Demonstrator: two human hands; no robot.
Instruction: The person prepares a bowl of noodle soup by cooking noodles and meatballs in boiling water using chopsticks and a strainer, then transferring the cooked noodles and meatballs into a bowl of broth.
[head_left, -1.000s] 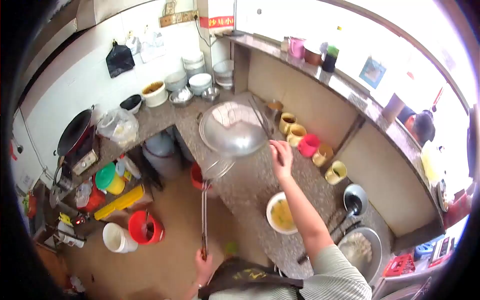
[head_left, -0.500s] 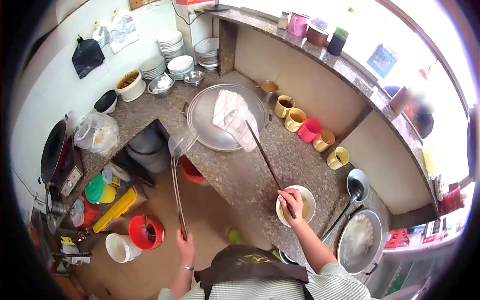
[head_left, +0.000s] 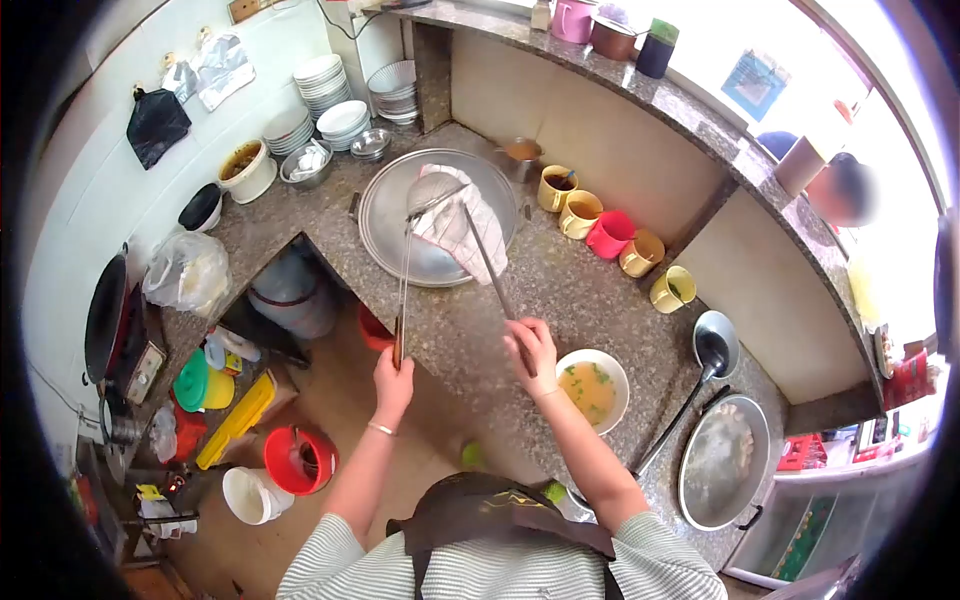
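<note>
My left hand (head_left: 394, 385) is closed round the handle of a wire strainer (head_left: 436, 194). The strainer's head is over a folded striped cloth (head_left: 483, 240), which lies on a large round metal lid (head_left: 385, 240); I cannot tell whether they touch. My right hand (head_left: 532, 355) grips long dark chopsticks (head_left: 489, 255), pressed so close together that they look like one stick. Their tips reach the cloth, near the strainer. Just right of my right wrist stands a white bowl (head_left: 621, 395) of yellowish soup with green bits.
Several mugs (head_left: 610, 234) line the back of the counter. On the right are a black ladle (head_left: 712, 352) and a pan of pale liquid (head_left: 725, 460). Stacked dishes (head_left: 345, 120) stand at the back left. Buckets, one red (head_left: 300, 460), sit on the floor. A person (head_left: 848, 190) is beyond the ledge.
My left hand has raised the strainer from beside the counter to over the cloth. My right hand has moved left and up, away from above the soup bowl, still holding the chopsticks.
</note>
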